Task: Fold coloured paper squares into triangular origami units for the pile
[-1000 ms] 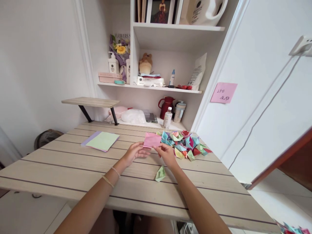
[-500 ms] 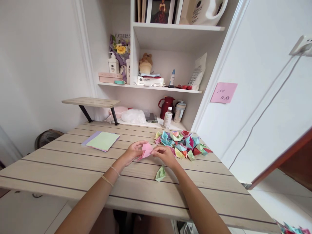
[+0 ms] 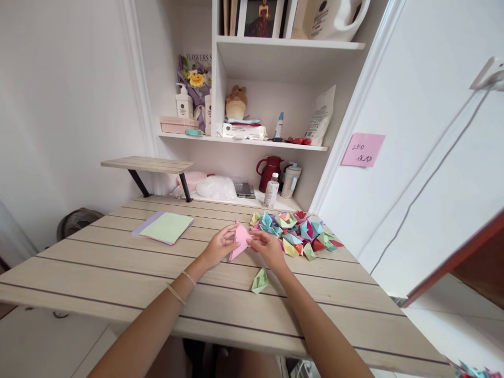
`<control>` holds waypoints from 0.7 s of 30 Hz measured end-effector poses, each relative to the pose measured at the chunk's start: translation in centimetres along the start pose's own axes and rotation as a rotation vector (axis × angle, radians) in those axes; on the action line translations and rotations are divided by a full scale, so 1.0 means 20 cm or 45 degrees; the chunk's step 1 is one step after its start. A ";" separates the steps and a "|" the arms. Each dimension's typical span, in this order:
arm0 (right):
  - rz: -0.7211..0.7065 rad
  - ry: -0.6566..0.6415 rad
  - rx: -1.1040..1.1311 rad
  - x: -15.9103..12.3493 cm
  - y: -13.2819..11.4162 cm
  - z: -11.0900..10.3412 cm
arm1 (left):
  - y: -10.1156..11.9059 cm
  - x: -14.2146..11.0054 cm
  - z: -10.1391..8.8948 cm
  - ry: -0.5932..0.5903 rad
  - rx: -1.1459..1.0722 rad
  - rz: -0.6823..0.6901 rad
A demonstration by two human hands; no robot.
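Note:
Between both hands a folded piece of pink paper (image 3: 241, 240) is held above the table, its outline partly covered by fingers. My left hand (image 3: 219, 245) grips its left side, thumb towards me. On the right edge my right hand (image 3: 268, 247) pinches the paper with thumb and fingertips. A light green folded paper boat (image 3: 260, 281) lies on the table just below my right hand. Beyond that hand is a pile of many-coloured folded paper boats (image 3: 292, 234).
To the left lies a stack of paper sheets (image 3: 167, 227), green on top. A small raised shelf (image 3: 147, 165) stands at the table's back left. Behind the table are a bottle (image 3: 271, 191), a red jug (image 3: 270, 173) and a plastic bag (image 3: 216, 187). A pink note (image 3: 363, 150) is stuck to the wall.
The pink paper was flat and facing me; it has been turned and now stands narrower and more upright between my hands. Both hands keep hold of it. The green boat and pile stay put.

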State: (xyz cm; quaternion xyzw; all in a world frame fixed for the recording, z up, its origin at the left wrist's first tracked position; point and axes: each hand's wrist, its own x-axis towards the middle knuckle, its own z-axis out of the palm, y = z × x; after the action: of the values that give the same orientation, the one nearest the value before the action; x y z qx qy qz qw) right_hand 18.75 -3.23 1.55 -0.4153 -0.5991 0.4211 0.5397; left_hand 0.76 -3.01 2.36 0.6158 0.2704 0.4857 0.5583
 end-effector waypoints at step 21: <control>0.095 -0.062 0.115 -0.04 -0.05 0.07 | 0.06 -0.05 0.08 -0.028 0.360 0.065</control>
State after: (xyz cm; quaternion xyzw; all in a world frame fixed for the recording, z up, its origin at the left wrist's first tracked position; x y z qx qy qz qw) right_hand 17.27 -4.44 2.25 -0.4021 -0.5766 0.4776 0.5270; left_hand 1.54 -4.83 3.28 0.7004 0.3142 0.4499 0.4563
